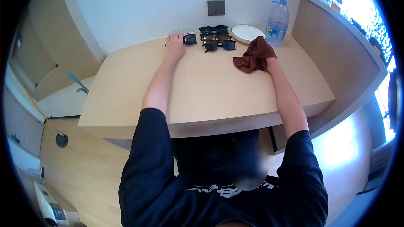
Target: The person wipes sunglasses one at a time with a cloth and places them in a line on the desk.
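My left hand (176, 47) is at the back left of the desk, its fingers closed over one end of a pair of dark sunglasses (190, 39). Just behind it lies a pair with clear lenses or a thin frame (183, 30), partly covered. To the right, several more pairs of sunglasses (211, 46) sit in a row running front to back, one with brownish lenses. My right hand (271, 62) grips a crumpled brown cloth (252, 59), which hides most of the fingers. The cloth partly overlaps the front of a white plate (247, 32) in this view.
A large clear water bottle (277, 23) stands at the back right, beside a curved wooden partition (336, 38). The light wooden desk (219, 92) meets a wall with a dark socket (216, 8). A mop (62, 140) is on the floor at left.
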Motion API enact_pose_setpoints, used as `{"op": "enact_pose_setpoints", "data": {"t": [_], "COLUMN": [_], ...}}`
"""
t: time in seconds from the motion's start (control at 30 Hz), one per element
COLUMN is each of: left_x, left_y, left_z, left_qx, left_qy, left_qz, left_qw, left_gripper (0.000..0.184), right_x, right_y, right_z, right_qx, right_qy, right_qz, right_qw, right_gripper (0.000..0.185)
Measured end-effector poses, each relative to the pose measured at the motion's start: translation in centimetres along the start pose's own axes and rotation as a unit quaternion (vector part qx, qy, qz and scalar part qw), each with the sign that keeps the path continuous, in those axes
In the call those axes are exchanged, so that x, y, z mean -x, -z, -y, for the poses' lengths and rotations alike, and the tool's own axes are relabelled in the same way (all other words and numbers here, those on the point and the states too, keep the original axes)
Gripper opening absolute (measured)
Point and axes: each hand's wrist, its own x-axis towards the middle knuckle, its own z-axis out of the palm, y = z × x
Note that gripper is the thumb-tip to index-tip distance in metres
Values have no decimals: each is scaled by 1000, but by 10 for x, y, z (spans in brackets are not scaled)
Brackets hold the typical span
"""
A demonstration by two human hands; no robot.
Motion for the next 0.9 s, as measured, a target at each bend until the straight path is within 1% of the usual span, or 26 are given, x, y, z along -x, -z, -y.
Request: {"op": "enact_pose_setpoints", "data": {"t": [0.03, 0.1, 0.13, 0.17, 0.23, 0.27, 0.3, 0.33, 0.37, 0.43, 0.47, 0.5, 0.53, 0.57, 0.6, 0.63, 0.67, 0.7, 0.73, 0.77, 0.8, 0.83, 0.87, 0.9], "left_x": [4, 16, 22, 29, 41, 45, 47, 54, 60, 67, 69, 71, 72, 68, 64, 62, 61, 58, 56, 56, 56, 58, 62, 64], "left_y": [5, 21, 30, 38, 48, 51, 54, 56, 62, 78, 88, 98, 109, 118, 126, 132, 138, 141, 141, 138, 136, 136, 136, 138], "left_z": [-4, -9, -9, -9, -9, -10, -11, -11, -13, -17, -20, -22, -23, -23, -26, -30, -35, -40, -46, -52, -56, -60, -63, -63], "left_qx": [-3, 44, 33, 30, 48, 44, 61, 81, 80, 116, 117, 153, 186, 181, 212, 245, 246, 315, 383, 386, 382, 376, 388, 388], "left_qy": [0, -9, -40, -34, 14, 19, 47, 74, 78, 47, 50, 41, 32, 33, 18, 2, 1, 8, 16, 18, -17, -52, -44, -42], "left_qz": [-3, -31, -58, -59, 28, 24, 26, 32, 32, -2, -2, -45, -89, -92, -134, -171, -163, -160, -159, -157, -163, -167, -133, -128], "left_qw": [1000, 999, 997, 997, 998, 999, 997, 993, 993, 992, 992, 986, 978, 979, 968, 954, 955, 935, 910, 909, 910, 910, 911, 912], "left_gripper": [42, 37, 37, 37, 37, 37, 35, 34, 34, 32, 32, 31, 29, 29, 30, 32, 32, 31, 31, 31, 32, 32, 30, 30], "right_x": [3, 13, 10, 7, 3, 0, -4, -7, 0, 15, -1, -13, -3, 2, -1, 0, 5, 11, 13, 14, 15, 21, 26, 27], "right_y": [-3, -17, -23, -31, -53, -67, -79, -92, -108, -129, -130, -126, -131, -137, -138, -144, -149, -151, -146, -147, -151, -156, -155, -156], "right_z": [3, 15, 22, 28, 37, 42, 49, 55, 63, 74, 58, 42, 49, 55, 50, 51, 49, 46, 47, 38, 24, 17, 14, 13], "right_qx": [-1, -164, -163, -162, -158, -22, 114, 126, 127, 160, -153, -152, 150, 434, 498, 495, 444, 392, 312, 313, 108, -106, -257, -260], "right_qy": [3, 12, 15, 22, 29, 127, 223, 234, 234, 264, 215, 212, 304, 371, 350, 351, 368, 383, 323, 319, 272, 209, 107, 103], "right_qz": [1, 20, 24, 48, 82, 70, 54, 26, 29, -99, -33, -30, -109, -179, -153, -153, -147, -142, -31, -31, 33, 95, 175, 175], "right_qw": [1000, 986, 986, 985, 984, 989, 967, 964, 963, 946, 964, 965, 934, 802, 778, 780, 804, 825, 893, 894, 956, 968, 944, 944], "right_gripper": [19, 16, 16, 15, 14, 16, 18, 17, 17, 12, 16, 16, 17, 19, 21, 21, 19, 19, 19, 19, 21, 22, 26, 26]}}
